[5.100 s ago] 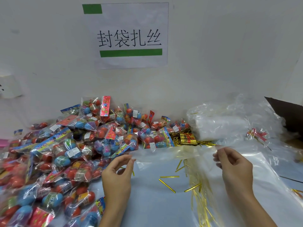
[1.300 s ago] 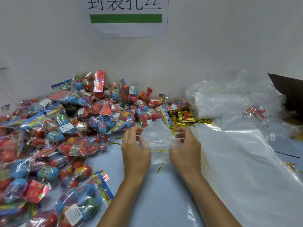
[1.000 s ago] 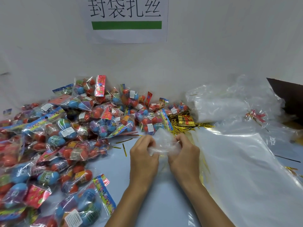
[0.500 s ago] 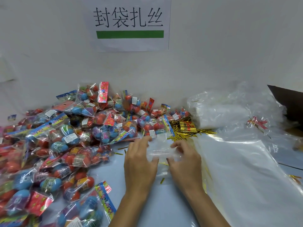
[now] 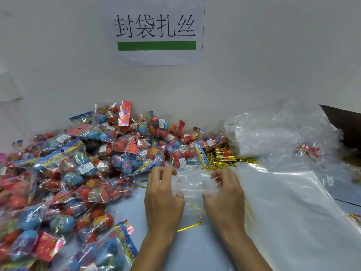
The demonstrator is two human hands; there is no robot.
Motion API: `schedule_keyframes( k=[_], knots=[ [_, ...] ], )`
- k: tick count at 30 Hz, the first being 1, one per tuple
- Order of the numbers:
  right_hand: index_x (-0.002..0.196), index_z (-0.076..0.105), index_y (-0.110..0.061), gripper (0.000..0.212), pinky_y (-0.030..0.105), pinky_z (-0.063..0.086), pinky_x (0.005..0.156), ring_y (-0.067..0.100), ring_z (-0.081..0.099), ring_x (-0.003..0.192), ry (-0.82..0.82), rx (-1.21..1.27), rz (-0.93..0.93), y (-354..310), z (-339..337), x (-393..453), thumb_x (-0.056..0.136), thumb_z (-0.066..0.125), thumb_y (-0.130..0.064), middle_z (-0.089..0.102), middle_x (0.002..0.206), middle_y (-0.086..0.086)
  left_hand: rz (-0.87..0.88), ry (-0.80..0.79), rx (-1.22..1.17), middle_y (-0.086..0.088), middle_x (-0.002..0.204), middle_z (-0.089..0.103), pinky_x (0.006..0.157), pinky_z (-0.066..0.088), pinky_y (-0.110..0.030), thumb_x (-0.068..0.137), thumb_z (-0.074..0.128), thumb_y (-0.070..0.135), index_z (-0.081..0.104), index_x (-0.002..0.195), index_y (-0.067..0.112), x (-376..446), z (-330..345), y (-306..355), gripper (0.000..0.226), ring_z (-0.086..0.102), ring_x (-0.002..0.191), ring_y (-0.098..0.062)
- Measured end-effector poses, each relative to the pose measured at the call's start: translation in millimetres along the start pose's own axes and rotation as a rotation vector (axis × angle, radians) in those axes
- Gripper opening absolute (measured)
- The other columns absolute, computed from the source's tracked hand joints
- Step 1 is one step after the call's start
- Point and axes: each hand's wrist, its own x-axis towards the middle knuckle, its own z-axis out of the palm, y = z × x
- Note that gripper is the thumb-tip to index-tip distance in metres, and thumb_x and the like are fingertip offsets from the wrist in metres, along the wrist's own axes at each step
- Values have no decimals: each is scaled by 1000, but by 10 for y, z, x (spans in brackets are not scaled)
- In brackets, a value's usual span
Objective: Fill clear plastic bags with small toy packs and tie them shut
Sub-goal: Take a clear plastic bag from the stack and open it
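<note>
Since half a second ago my hands spread slightly apart: left hand [image 5: 164,200] and right hand [image 5: 224,198] pinch the clear plastic bag [image 5: 192,180] with curled fingers, above the table [image 5: 195,251], beside the toy packs [image 5: 82,173].

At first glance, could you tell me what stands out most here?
A heap of colourful toy-egg packs fills the table's left. Mid-table, the left hand and right hand pinch a crumpled clear plastic bag. A white paper sign with a green bar hangs above.
</note>
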Motion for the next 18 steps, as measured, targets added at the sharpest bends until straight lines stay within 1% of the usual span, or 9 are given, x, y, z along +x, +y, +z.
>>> schedule_keyframes(
  k=[3,5,8,10,12,14,15,16,18],
  knots=[
    [67,49,-20,31,43,44,56,24,46,62,-21,-34,9,0,-9,-1,76,69,1,49,63,-6,69,-52,12,0,85,52,60,48,-45,59,62,-20,58,81,11,-22,7,19,38,53,80,-29],
    [60,41,-18,39,40,36,52,21,33,57,24,-17,74,25,-29,33,79,66,5,38,53,-4,41,41,-29,-1,82,52,57,46,-43,60,58,-24,58,79,10,-15,3,2,39,52,73,-29],
    [57,37,-19,45,30,24,51,16,23,56,78,84,98,32,-51,65,80,64,9,31,51,-5,-27,153,-101,2,87,56,63,43,-33,72,65,-19,62,88,13,5,10,-26,36,52,76,-22],
    [59,42,-14,37,28,26,50,15,26,58,113,139,159,72,-38,78,82,62,6,34,51,-4,-158,141,-234,4,96,58,68,43,-23,78,76,-2,58,103,20,12,31,-3,37,54,84,-13],
    [62,44,-12,34,25,30,50,14,33,57,134,202,274,156,-22,113,84,66,2,40,54,-2,-356,82,-410,9,106,56,69,45,-15,76,83,17,48,116,27,27,52,21,54,57,94,-6],
    [69,46,-13,30,25,35,53,13,42,57,134,280,384,205,-6,132,88,68,-6,50,60,-3,-510,-1,-506,10,111,57,67,48,-11,76,83,25,44,121,28,44,69,21,60,61,95,-7],
    [75,49,-15,24,27,39,57,12,49,62,112,321,419,190,0,126,90,68,-11,57,65,-5,-570,-56,-538,7,110,61,68,51,-13,77,82,27,46,120,27,48,73,18,56,65,90,-11],
    [81,52,-18,18,30,43,62,17,58,68,73,365,442,160,15,112,92,67,-15,63,71,-5,-627,-114,-587,2,103,68,68,56,-22,79,82,28,51,118,23,49,86,13,50,69,83,-18],
    [91,53,-28,17,35,48,66,13,65,73,-20,411,462,88,53,69,92,68,-20,70,77,-7,-691,-196,-733,-8,84,74,58,57,-31,80,79,18,62,111,12,37,95,39,36,72,71,-27]
  ],
)
